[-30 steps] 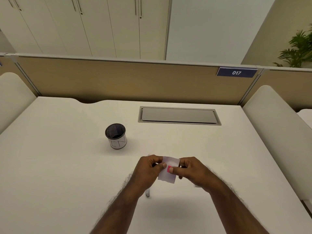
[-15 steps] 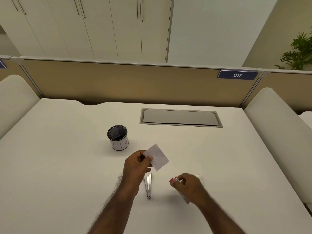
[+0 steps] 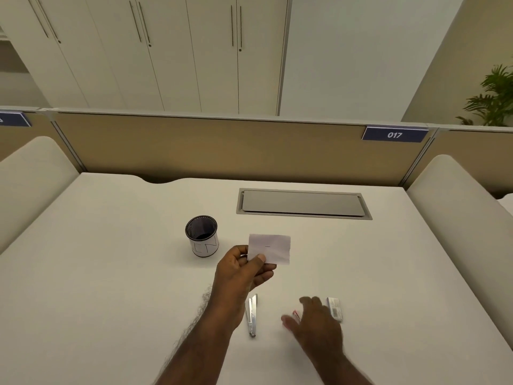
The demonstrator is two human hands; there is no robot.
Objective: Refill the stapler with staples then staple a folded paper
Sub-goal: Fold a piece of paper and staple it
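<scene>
On the white desk [image 3: 111,273], my left hand [image 3: 241,273] is pinching the folded paper [image 3: 273,248] (stapled); my right hand [image 3: 316,323] is hovering, fingers spread, over the stapler [image 3: 296,315].

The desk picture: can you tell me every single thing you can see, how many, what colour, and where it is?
Desk: one, white, fills the lower view.
Cup: one, dark inside with a white label, stands left of middle on the desk.
Paper: one, white, folded, held up above the desk, right of the cup.
Metal tool: one, silver, lies on the near desk.
Small red thing: one, red and white, on the desk, partly hidden by the right hand.
Small box: one, white and grey, on the desk at the right.
Cable flap: one, grey, set in the far desk.
Number sign: one, dark blue, reads 017, on the divider.
Plant: one, green, far right.
Cupboards: white, behind the divider.
Hands: left hand pinches the paper; right hand open, low over the red thing.
</scene>
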